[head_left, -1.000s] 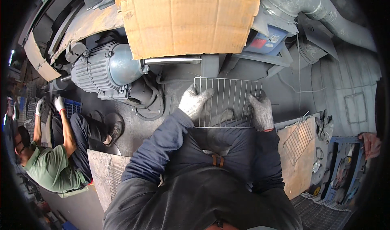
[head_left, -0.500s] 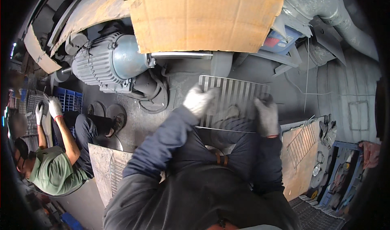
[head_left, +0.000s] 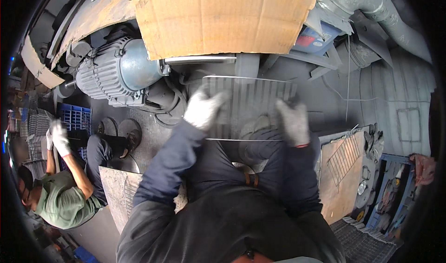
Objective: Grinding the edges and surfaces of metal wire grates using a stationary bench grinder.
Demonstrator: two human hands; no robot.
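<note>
Wire grid rack [head_left: 248,106] held in front of torso, above knees, long axis running left-right, wires running away from person. Left hand [head_left: 203,108], gloved, closed on rack's left edge; right hand [head_left: 292,122], gloved, closed on right edge, a bit lower and nearer body. Rack blurred. Grey electric motor [head_left: 118,72] lies up-left of left hand; cardboard sheet [head_left: 218,16] straight beyond rack's far edge.
</note>
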